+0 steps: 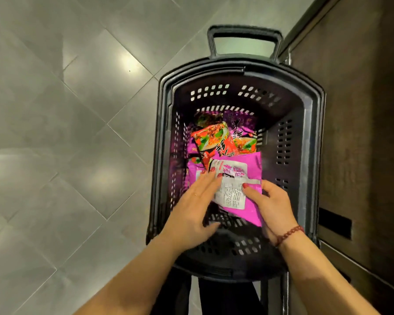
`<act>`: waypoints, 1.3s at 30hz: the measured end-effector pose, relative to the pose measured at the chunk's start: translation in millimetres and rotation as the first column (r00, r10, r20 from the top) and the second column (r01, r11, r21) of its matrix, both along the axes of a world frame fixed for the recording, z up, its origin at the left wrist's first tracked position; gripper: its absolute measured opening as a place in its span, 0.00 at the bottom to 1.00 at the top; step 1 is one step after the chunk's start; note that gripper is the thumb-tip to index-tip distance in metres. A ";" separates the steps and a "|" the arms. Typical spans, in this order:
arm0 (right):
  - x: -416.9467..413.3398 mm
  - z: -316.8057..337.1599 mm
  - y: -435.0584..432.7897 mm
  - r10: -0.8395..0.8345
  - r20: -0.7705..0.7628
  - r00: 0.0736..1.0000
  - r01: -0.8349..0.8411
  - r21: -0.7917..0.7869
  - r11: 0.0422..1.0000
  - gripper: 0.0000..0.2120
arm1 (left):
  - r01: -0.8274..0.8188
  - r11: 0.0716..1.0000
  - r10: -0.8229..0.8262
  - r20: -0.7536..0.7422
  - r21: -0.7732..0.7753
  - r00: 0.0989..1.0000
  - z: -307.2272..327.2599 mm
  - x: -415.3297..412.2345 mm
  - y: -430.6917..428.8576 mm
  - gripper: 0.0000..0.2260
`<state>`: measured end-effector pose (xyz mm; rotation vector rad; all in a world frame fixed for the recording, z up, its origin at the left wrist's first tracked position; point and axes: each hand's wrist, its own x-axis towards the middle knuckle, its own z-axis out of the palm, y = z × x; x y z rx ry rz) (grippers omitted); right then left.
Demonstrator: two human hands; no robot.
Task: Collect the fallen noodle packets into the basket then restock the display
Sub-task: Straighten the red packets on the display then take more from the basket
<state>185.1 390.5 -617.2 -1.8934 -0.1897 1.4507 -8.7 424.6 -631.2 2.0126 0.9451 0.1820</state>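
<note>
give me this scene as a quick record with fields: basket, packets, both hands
container: black perforated plastic basket with a loop handle, standing on grey floor tiles
contents: red and orange noodle packets heaped inside, with magenta ones around them
top item: magenta foil noodle packet, white printed back facing up
left hand: straight fingers rest on that packet
right hand: pinches the packet's edge, thumb on top
right wrist: red bead bracelet
beside basket: dark brown panel on the right
</note>
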 end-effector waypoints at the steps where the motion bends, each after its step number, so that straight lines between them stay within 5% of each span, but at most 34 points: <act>1: -2.4 9.2 3.6 -0.053 -0.076 0.996 0.053 -0.005 0.999 0.08 | 0.013 0.999 -0.012 0.018 -0.044 1.000 1.1 4.2 -4.9 0.45; 8: -7.6 28.8 2.4 -0.119 -0.276 0.954 0.107 -0.060 0.992 0.08 | -0.279 0.937 0.312 0.143 -0.210 0.939 -5.3 19.6 0.5 0.37; 12: -3.4 18.1 -6.8 -0.072 -0.271 0.960 0.055 -0.071 0.996 0.04 | -0.311 0.908 0.365 0.166 -0.282 0.916 -24.6 15.6 5.9 0.32; 16: 3.6 -9.6 -20.3 -0.217 -0.251 0.943 0.198 -0.099 0.975 0.06 | -0.501 0.582 0.604 -0.072 -0.640 0.794 -24.7 23.5 3.8 0.24; 20: 17.5 -59.1 -41.5 -0.391 -0.180 0.903 0.345 -0.238 0.908 0.11 | -0.605 0.270 0.711 -0.269 -0.749 0.650 -43.8 24.3 -9.1 0.27; 24: 25.1 -110.7 -52.4 -0.226 -0.006 0.974 0.213 -0.301 0.929 0.07 | -0.618 0.078 0.775 -0.342 -0.783 0.531 -68.1 29.3 -24.4 0.19; 30: 11.8 -197.2 -56.2 -0.002 0.143 0.990 0.044 -0.288 0.957 0.24 | -0.580 -0.056 0.825 -0.364 -0.813 0.432 -100.9 24.6 -34.9 0.18; 34: 10.3 -241.0 -61.4 0.047 0.189 0.981 0.019 -0.330 0.944 0.32 | -0.602 -0.115 0.841 -0.400 -0.790 0.364 -115.0 21.6 -38.2 0.22; 39: 13.4 -252.9 -56.6 0.367 0.262 0.893 -0.163 -0.572 0.804 0.34 | -0.654 -0.097 0.862 -0.392 -0.750 0.321 -116.3 23.4 -34.8 0.15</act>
